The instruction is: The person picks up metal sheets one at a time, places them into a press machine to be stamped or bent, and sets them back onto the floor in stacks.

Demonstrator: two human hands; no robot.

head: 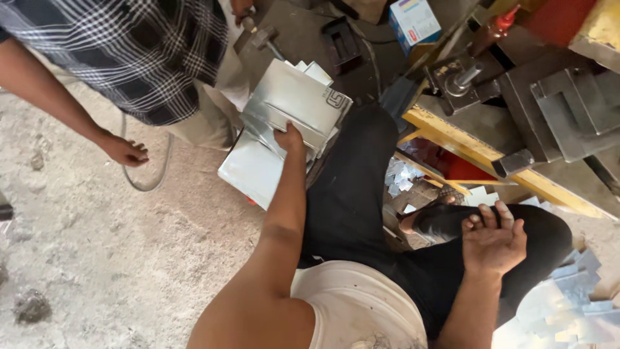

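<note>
The left hand point(289, 138) is gripping the top metal sheet point(294, 103) of a stack at upper centre. The right hand point(494, 239), open and empty, is resting on the knee point(549, 226) at lower right.

A single head-worn camera looks steeply down from the seated person's own eye level, close over the lap and both arms. The left hand point(289, 137) lies near frame centre, the right hand point(494, 242) lower right. The view faces a yellow-framed press point(481, 152) at upper right, dusty floor point(110, 245) filling the left. A co-worker's checked shirt point(139, 52) crosses the top-left corner.
</note>
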